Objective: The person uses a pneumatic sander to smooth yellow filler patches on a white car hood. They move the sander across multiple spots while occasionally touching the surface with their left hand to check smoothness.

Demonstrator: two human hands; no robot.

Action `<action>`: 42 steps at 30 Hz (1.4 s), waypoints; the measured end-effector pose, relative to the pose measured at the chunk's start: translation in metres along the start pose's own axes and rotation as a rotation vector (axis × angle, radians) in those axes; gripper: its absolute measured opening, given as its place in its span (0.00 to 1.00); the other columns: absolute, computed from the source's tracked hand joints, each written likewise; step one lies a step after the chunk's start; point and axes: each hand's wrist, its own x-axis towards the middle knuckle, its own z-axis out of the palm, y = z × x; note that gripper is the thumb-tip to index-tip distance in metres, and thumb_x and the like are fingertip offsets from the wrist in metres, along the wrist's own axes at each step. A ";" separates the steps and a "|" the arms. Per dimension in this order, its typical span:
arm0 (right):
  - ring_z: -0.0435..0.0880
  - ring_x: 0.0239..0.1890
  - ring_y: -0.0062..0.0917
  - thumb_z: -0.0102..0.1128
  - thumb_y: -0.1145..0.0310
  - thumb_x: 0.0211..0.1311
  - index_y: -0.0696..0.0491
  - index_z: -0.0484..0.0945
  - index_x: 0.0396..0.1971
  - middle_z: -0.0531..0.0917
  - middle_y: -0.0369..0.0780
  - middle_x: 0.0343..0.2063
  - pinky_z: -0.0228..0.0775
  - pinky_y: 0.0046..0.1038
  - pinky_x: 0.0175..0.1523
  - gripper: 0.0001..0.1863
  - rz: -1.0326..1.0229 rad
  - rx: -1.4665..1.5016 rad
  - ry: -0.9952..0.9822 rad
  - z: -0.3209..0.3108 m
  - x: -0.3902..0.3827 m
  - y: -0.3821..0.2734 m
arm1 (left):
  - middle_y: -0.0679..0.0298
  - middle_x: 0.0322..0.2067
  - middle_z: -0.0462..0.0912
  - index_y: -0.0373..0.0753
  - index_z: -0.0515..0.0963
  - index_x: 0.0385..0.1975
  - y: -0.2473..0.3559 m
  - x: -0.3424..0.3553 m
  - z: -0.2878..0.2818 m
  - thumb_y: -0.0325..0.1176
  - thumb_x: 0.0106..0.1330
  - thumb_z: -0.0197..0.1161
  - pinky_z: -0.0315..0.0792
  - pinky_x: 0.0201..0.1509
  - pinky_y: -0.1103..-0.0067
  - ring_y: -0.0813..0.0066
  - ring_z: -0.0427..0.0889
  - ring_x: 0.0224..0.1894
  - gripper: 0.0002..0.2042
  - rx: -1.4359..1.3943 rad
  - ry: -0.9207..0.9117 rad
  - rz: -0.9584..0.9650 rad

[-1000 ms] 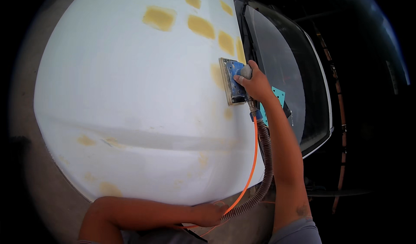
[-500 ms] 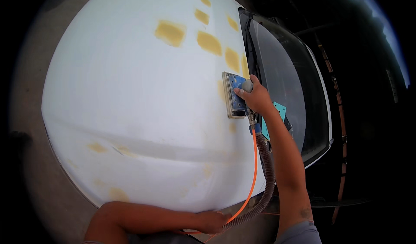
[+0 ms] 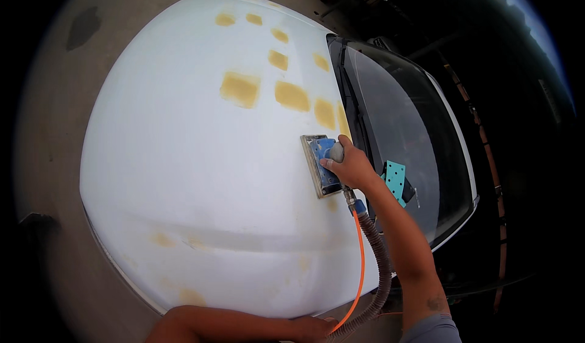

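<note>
My right hand is closed around the grey grip of a blue rectangular sander, whose pad lies on the white car hood beside the windshield edge. Beneath the sander hang a ribbed dust hose and a thin orange air line. At the lower edge, my left hand is closed on the hoses, partly cut off by the frame. Yellow-tan patches mark the hood above the sander, with fainter ones near its lower part.
The dark windshield curves along the right, with wipers along its base. A teal perforated sheet lies on a dark item on the glass. Concrete floor borders the hood at left; dim structures stand at the upper right.
The view has tilted, so the hood sits lower and more floor shows at the top. The sander and my right hand have shifted a little left relative to the patches.
</note>
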 end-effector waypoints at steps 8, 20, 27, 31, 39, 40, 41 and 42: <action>0.87 0.57 0.51 0.76 0.49 0.62 0.61 0.60 0.76 0.85 0.60 0.55 0.77 0.40 0.64 0.51 0.090 0.037 -0.064 -0.007 0.012 0.004 | 0.40 0.29 0.86 0.28 0.55 0.72 -0.006 0.005 0.001 0.38 0.66 0.60 0.78 0.36 0.49 0.38 0.86 0.31 0.37 -0.002 0.021 0.000; 0.88 0.56 0.49 0.78 0.47 0.60 0.58 0.61 0.76 0.86 0.59 0.53 0.78 0.39 0.62 0.52 0.064 0.010 -0.045 -0.002 0.006 0.026 | 0.38 0.33 0.85 0.28 0.55 0.72 -0.014 0.011 0.003 0.41 0.65 0.64 0.78 0.38 0.48 0.36 0.85 0.33 0.40 0.033 0.061 -0.022; 0.87 0.55 0.49 0.76 0.51 0.62 0.58 0.65 0.73 0.86 0.57 0.53 0.79 0.41 0.60 0.46 0.095 0.074 0.003 -0.018 0.023 0.030 | 0.41 0.36 0.86 0.27 0.57 0.70 -0.005 0.009 -0.025 0.42 0.71 0.58 0.78 0.44 0.51 0.36 0.86 0.39 0.34 -0.087 -0.038 -0.186; 0.87 0.56 0.50 0.77 0.50 0.61 0.57 0.64 0.74 0.86 0.58 0.53 0.78 0.42 0.61 0.48 0.034 0.030 0.017 -0.006 0.015 0.034 | 0.37 0.38 0.85 0.27 0.57 0.69 0.004 0.010 -0.040 0.38 0.69 0.57 0.78 0.49 0.49 0.34 0.85 0.42 0.33 -0.080 -0.090 -0.198; 0.87 0.56 0.50 0.77 0.49 0.60 0.59 0.61 0.76 0.84 0.59 0.56 0.78 0.42 0.62 0.51 0.082 0.058 0.037 -0.015 0.029 0.057 | 0.41 0.39 0.86 0.31 0.59 0.70 -0.003 0.014 -0.030 0.41 0.69 0.58 0.79 0.48 0.51 0.36 0.86 0.41 0.33 -0.066 -0.046 -0.201; 0.87 0.56 0.50 0.77 0.49 0.61 0.58 0.61 0.76 0.85 0.59 0.55 0.78 0.41 0.62 0.51 0.068 0.083 0.019 -0.016 0.032 0.058 | 0.41 0.40 0.86 0.31 0.58 0.71 -0.004 0.017 -0.034 0.41 0.69 0.58 0.79 0.48 0.52 0.37 0.86 0.42 0.33 -0.042 -0.046 -0.198; 0.87 0.56 0.50 0.77 0.49 0.61 0.58 0.61 0.76 0.85 0.59 0.55 0.78 0.41 0.63 0.51 0.058 0.061 -0.005 -0.014 0.029 0.058 | 0.41 0.39 0.86 0.30 0.58 0.71 -0.002 0.017 -0.034 0.41 0.69 0.58 0.79 0.48 0.52 0.37 0.86 0.42 0.34 -0.056 -0.070 -0.198; 0.87 0.56 0.50 0.77 0.49 0.61 0.58 0.61 0.76 0.85 0.59 0.55 0.78 0.41 0.63 0.51 0.042 0.043 -0.034 -0.009 0.019 0.042 | 0.41 0.39 0.86 0.30 0.58 0.71 0.000 0.011 -0.033 0.41 0.69 0.59 0.79 0.48 0.52 0.37 0.86 0.42 0.34 -0.075 -0.088 -0.205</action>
